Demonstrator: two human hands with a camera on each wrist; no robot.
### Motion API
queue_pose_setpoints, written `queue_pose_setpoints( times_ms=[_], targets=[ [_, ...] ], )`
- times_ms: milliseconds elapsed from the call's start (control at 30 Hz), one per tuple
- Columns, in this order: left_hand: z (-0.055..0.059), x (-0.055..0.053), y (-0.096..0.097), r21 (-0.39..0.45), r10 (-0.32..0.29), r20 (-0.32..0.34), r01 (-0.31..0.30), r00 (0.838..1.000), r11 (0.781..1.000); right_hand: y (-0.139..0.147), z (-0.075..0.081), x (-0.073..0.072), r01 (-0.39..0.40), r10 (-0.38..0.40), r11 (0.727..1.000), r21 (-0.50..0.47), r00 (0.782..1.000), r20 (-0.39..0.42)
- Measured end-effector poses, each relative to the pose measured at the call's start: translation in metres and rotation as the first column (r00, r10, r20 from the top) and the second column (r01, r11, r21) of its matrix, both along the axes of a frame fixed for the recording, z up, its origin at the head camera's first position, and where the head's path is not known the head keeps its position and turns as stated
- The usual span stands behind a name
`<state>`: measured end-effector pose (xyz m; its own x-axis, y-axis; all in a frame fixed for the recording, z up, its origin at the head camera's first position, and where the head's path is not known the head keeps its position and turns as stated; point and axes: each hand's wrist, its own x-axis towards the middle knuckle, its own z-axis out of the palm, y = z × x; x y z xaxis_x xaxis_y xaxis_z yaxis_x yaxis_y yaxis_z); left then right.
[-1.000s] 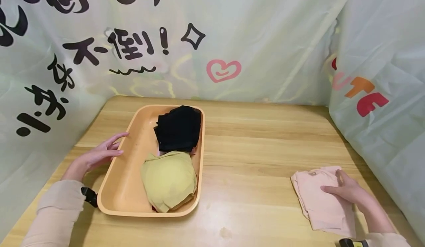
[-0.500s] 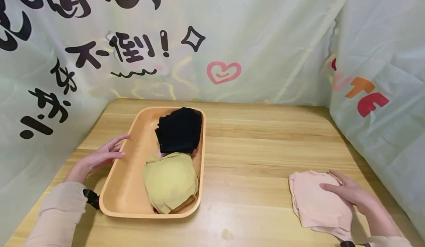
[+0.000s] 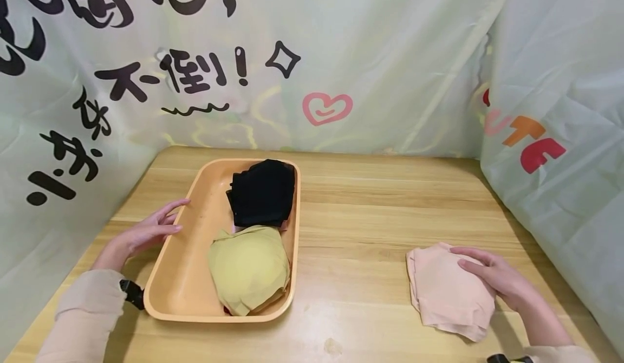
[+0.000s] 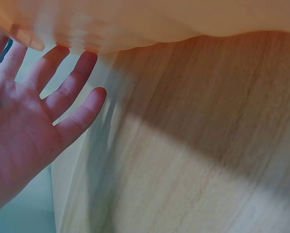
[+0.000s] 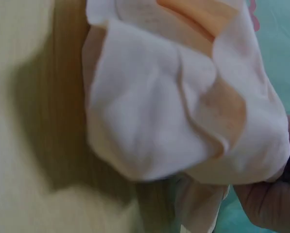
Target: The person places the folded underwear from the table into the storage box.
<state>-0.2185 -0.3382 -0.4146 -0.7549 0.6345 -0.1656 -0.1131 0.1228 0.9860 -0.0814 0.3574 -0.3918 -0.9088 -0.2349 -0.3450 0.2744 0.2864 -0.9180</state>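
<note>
In the head view my left hand (image 3: 148, 230) rests at the left rim of an orange plastic bin (image 3: 166, 292), thumb and index fingertip on the edge. The left wrist view shows its other fingers (image 4: 79, 77) spread and straight beside the bin's outer wall (image 4: 135, 22). My right hand (image 3: 499, 273) grips a folded pink garment (image 3: 450, 292) by its right side, thumb on top. Seen from the right wrist, the garment (image 5: 145, 102) hangs off the table in loose layers, casting a shadow. Inside the bin a folded black garment (image 3: 263, 192) lies behind a rounded, folded yellow garment (image 3: 249, 268).
The bin stands on the left of a wooden table (image 3: 361, 211). Printed fabric curtains (image 3: 390, 70) wall in the back and both sides. A bit of pink cloth (image 3: 238, 228) peeks out between the black and yellow garments.
My right hand has lifted the pink garment and carried it left, its lower part now drooping. The left hand stays at the bin's rim. The head view has shifted slightly.
</note>
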Motion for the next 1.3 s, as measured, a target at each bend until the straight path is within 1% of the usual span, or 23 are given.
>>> queue_pose_setpoints(
  times_ms=[100,167,300,367,500,633,733,867,1033,1167,1300],
  targets=[
    [0.000,0.000,0.000,-0.004,0.001,0.001,-0.001,1.000,1.000,-0.004,0.000,-0.001,-0.017,0.017,0.997,-0.070,1.000,0.004],
    [0.000,0.000,0.000,-0.002,-0.001,0.001,0.001,1.000,1.000,-0.006,0.000,-0.002,-0.003,0.004,0.997,-0.083,1.000,0.012],
    [0.001,0.000,0.000,0.004,-0.007,-0.005,0.007,1.000,1.000,-0.014,0.003,-0.002,0.059,-0.058,0.994,-0.093,0.998,0.006],
    [0.002,0.000,0.000,0.004,-0.008,-0.006,0.008,1.000,1.000,-0.018,0.005,-0.002,0.106,-0.106,0.990,-0.093,0.994,0.001],
    [0.003,0.000,0.001,0.000,-0.004,-0.006,0.004,1.000,1.000,-0.026,0.009,-0.003,0.176,-0.179,0.978,-0.115,0.984,-0.012],
    [0.003,0.000,0.001,0.004,0.003,-0.004,-0.003,1.000,1.000,-0.033,0.012,-0.005,0.223,-0.227,0.968,-0.113,0.973,-0.031],
    [0.002,0.000,0.001,0.012,0.006,0.000,-0.006,1.000,1.000,-0.036,0.013,-0.007,0.237,-0.244,0.960,-0.147,0.969,-0.033],
    [0.001,-0.001,0.000,0.015,0.004,0.004,-0.004,1.000,1.000,-0.040,0.012,-0.007,0.228,-0.242,0.950,-0.212,0.969,-0.043],
    [-0.001,-0.002,-0.001,0.000,0.007,0.010,-0.007,1.000,1.000,-0.044,0.010,-0.006,0.188,-0.213,0.946,-0.264,0.974,-0.072],
    [-0.001,-0.004,-0.001,-0.001,0.010,0.013,-0.010,1.000,1.000,-0.047,0.010,-0.007,0.173,-0.205,0.944,-0.280,0.974,-0.091],
    [0.000,-0.003,-0.001,-0.008,0.020,0.008,-0.020,1.000,1.000,-0.050,0.010,-0.009,0.175,-0.216,0.942,-0.287,0.969,-0.117]
  ],
)
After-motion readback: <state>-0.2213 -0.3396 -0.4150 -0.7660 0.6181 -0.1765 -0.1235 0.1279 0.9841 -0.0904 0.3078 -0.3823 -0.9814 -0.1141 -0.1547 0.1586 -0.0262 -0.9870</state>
